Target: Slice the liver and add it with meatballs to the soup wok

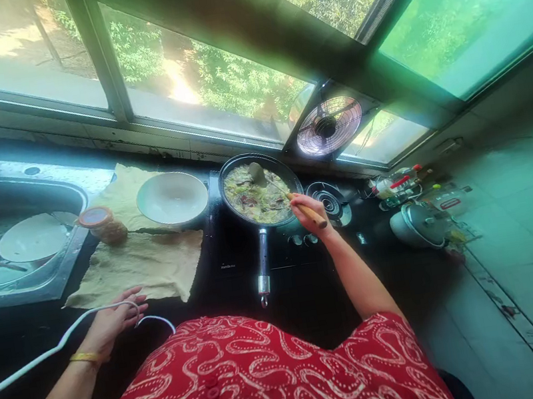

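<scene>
Head view shows my right hand (307, 212) closed round the ladle (275, 188) by its wooden end, clear of the heat, bowl in the pan (261, 188) on the stove, while my left hand (113, 319) rests loosely open at the counter edge, touching a white cable (43, 355).

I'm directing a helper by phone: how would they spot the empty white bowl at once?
Start at the black frying pan of food that the right hand stirs. Directly to its left, on the tan cloth, sits the white bowl: empty, unlike the lidded jar beside it.
</scene>
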`<state>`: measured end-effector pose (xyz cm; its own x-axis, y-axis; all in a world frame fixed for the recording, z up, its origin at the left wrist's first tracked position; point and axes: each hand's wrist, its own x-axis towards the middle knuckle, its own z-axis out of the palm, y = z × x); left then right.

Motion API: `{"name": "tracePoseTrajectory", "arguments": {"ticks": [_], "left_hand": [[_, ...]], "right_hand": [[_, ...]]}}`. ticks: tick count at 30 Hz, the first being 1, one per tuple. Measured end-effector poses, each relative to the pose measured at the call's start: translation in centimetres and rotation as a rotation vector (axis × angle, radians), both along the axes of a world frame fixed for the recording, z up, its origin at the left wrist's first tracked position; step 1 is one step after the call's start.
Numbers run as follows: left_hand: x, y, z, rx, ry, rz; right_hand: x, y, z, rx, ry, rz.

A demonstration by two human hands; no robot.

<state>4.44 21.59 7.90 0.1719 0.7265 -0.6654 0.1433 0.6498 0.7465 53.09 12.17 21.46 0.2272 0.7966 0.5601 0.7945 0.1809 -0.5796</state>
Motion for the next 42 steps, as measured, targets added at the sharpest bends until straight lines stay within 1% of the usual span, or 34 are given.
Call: {"name": "tracePoseTrajectory", "arguments": {"ticks": [3, 7, 9, 12, 14, 16, 18, 20, 22, 25, 29, 33, 38, 40, 42], "left_hand": [[-0.7, 0.0, -1.1, 0.03, 0.034, -0.02], [-1.4, 0.1, -3.1, 0.068, 0.081, -0.009], [-1.4, 0.3, -3.6, 0.074, 0.091, -0.011], [-1.2, 0.5, -3.2, 0.066, 0.068, -0.048], [-1.0, 0.5, -2.6, 0.049, 0.049, -0.074], [-0.8, 0.5, -1.8, 0.025, 0.059, -0.08], [-0.5, 0.5, -1.3, 0.008, 0.074, -0.083], [-0.4, 0.4, -1.0, -0.001, 0.076, -0.079], [-0.4, 0.3, -1.0, -0.005, 0.072, -0.068], [-0.8, 0.1, -1.6, -0.014, 0.056, -0.056], [-1.1, 0.0, -2.0, -0.013, 0.044, -0.059], [-1.1, 0.0, -2.2, 0.008, 0.053, -0.068], [-1.4, 0.0, -3.6, 0.012, 0.057, -0.041], [-1.3, -0.1, -4.1, 0.01, 0.056, -0.013], [-1.2, -0.3, -4.2, 0.01, 0.057, 0.012]], "right_hand": [[1.6, -0.3, 0.2, 0.045, -0.038, -0.06], [2.9, -1.2, 0.8, 0.093, 0.069, -0.151], [2.8, -1.4, 0.7, 0.088, 0.109, -0.183], [2.0, -0.8, -0.1, 0.092, 0.21, -0.258], [1.3, 0.2, -0.8, 0.114, 0.351, -0.294], [0.6, 1.4, -1.3, 0.15, 0.51, -0.282], [0.0, 2.5, -1.4, 0.175, 0.598, -0.236], [-0.4, 3.2, -1.2, 0.171, 0.565, -0.199], [-0.3, 3.3, -0.9, 0.15, 0.465, -0.179], [0.3, 2.8, -0.9, 0.095, 0.316, -0.164], [1.5, 2.0, -1.4, 0.008, 0.141, -0.142], [2.6, 1.3, -1.1, 0.027, -0.003, -0.127], [4.3, -0.1, -0.1, 0.022, -0.044, -0.169], [4.9, -0.8, -0.2, -0.005, -0.026, -0.196], [5.5, -1.4, -0.5, -0.031, 0.046, -0.225]]}}
